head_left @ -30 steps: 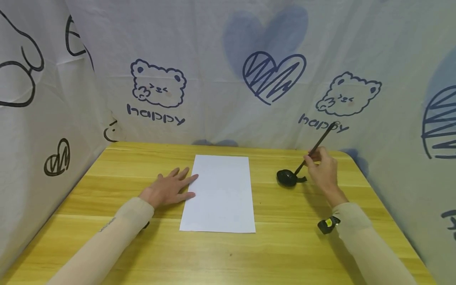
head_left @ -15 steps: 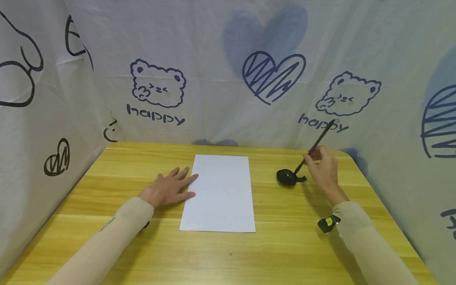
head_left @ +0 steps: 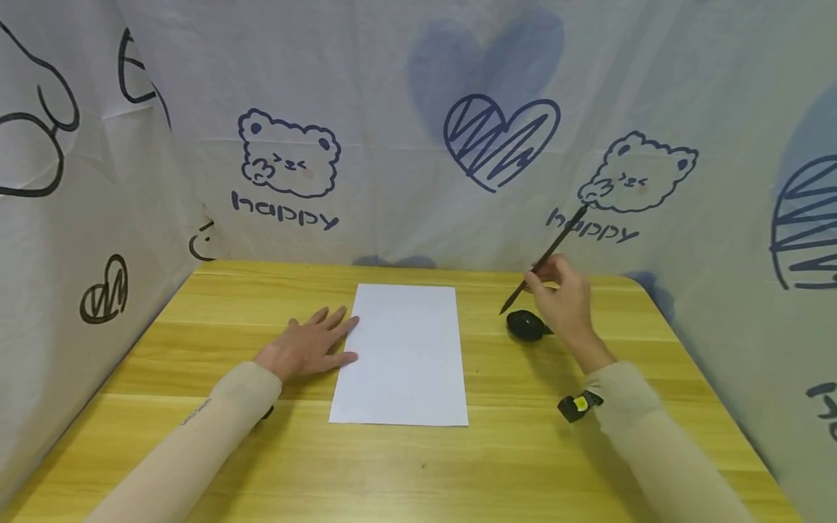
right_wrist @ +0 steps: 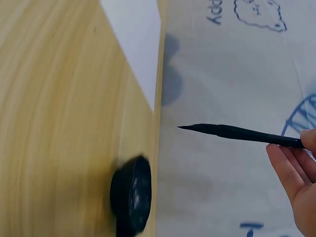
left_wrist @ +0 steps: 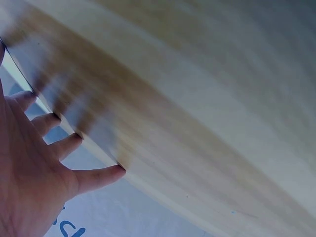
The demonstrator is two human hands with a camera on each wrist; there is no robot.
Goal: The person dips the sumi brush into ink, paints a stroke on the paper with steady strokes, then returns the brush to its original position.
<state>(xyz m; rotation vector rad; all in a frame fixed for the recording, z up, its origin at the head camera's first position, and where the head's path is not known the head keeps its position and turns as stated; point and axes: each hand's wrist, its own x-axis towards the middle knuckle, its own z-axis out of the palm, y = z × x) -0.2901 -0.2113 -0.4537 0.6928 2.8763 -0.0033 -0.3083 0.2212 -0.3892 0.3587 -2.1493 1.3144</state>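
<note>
My left hand (head_left: 307, 349) lies with spread, straight fingers at the left edge of a blank white sheet of paper (head_left: 408, 356). In the left wrist view that hand (left_wrist: 37, 173) has its fingertips at the tabletop. Between thumb and fingers, my right hand (head_left: 566, 301) pinches a dark calligraphy brush (head_left: 556, 245), tilted with its tip down and to the left. The pointed dark bristles show in the right wrist view, where the brush (right_wrist: 232, 132) is apart from the ink dish. This small black ink dish (head_left: 525, 326) stands on the table below the right hand.
A yellow wood-grain table (head_left: 418, 479) carries the paper and dish. White cloth (head_left: 399, 109) printed with bears and hearts hangs behind it and at both sides. Bare tabletop lies between the paper and the dish.
My right hand has lifted the brush out of the ink dish and shifted it left, so its tip now hovers left of the dish. My left hand and the paper stay almost still.
</note>
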